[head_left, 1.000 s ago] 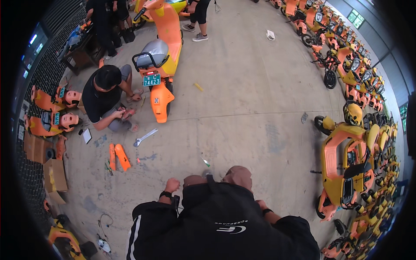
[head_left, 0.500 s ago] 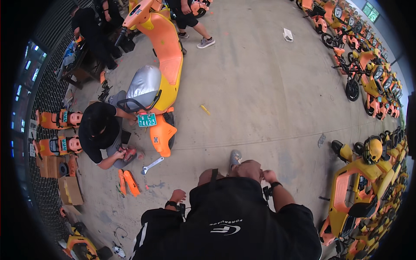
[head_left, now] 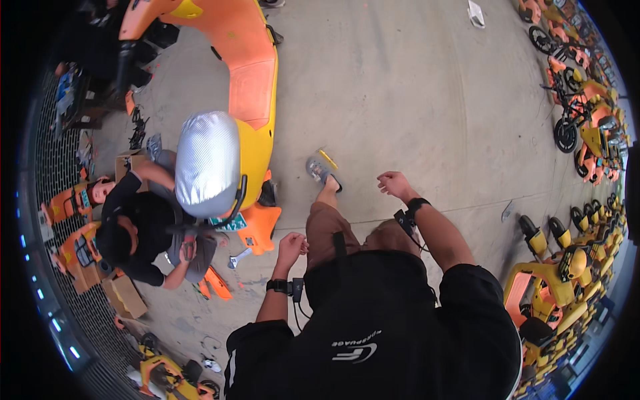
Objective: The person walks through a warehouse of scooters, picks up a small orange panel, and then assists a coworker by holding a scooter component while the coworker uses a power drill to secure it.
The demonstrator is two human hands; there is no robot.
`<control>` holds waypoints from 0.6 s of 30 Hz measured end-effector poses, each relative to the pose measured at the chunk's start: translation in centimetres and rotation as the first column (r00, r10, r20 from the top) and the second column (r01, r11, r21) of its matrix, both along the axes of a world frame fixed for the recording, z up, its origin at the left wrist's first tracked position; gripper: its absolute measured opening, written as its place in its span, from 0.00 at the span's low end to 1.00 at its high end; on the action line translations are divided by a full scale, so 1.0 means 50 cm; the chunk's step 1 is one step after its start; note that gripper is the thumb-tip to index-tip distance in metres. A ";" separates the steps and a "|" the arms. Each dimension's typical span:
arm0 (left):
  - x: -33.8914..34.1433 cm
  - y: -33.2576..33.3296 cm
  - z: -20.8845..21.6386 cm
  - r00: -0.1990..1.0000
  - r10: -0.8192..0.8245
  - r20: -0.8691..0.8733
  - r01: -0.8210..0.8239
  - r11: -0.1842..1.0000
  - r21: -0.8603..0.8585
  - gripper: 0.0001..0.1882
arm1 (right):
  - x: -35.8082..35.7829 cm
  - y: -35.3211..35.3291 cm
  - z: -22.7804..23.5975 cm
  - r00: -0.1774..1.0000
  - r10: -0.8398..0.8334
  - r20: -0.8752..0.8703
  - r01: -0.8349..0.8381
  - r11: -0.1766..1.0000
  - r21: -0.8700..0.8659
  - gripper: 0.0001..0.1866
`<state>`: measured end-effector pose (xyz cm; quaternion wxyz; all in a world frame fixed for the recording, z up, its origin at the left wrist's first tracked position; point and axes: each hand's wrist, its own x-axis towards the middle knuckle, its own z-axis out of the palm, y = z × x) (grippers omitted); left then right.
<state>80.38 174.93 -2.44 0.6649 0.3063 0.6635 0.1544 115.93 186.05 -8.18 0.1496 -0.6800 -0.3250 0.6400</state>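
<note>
My left hand [head_left: 292,248] hangs in front of my left hip, its fingers curled in with nothing visible in them. Farther forward on the right, my right hand [head_left: 395,185] is held over the floor, empty, fingers loosely bent and apart. Both wrists wear a black strap with a small device. To my left stands an orange and yellow scooter [head_left: 257,93] with a silver seat cover [head_left: 210,160]. Beside its rear crouches a co-worker [head_left: 137,237] in black, holding a red tool [head_left: 189,249]. My shod foot [head_left: 321,172] is forward next to a thin yellow stick [head_left: 328,159].
An adjustable wrench [head_left: 239,258] and orange panels [head_left: 217,283] lie near the co-worker. Cardboard boxes [head_left: 125,297] and more scooters line the left wall. Rows of yellow and orange scooters [head_left: 543,290] stand along the right. A white sheet [head_left: 476,13] lies far ahead.
I have stepped forward, so the scooter and the yellow stick are nearer. My right hand has swung forward from beside my thigh. The co-worker's head has moved down.
</note>
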 end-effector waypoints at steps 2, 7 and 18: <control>0.011 0.102 -0.040 0.998 0.053 0.026 -0.051 0.997 -0.055 0.08 | -0.058 0.095 -0.068 0.995 0.087 0.058 -0.084 0.995 -0.046 0.16; 0.044 0.272 -0.153 0.769 0.605 0.208 -0.449 0.741 -0.499 0.08 | -0.204 0.252 -0.280 0.764 0.567 0.308 -0.605 0.795 0.037 0.14; -0.021 0.323 -0.223 0.332 0.943 0.013 -0.787 0.285 -0.547 0.13 | -0.381 0.378 -0.854 0.495 0.533 0.686 -0.830 0.523 0.192 0.06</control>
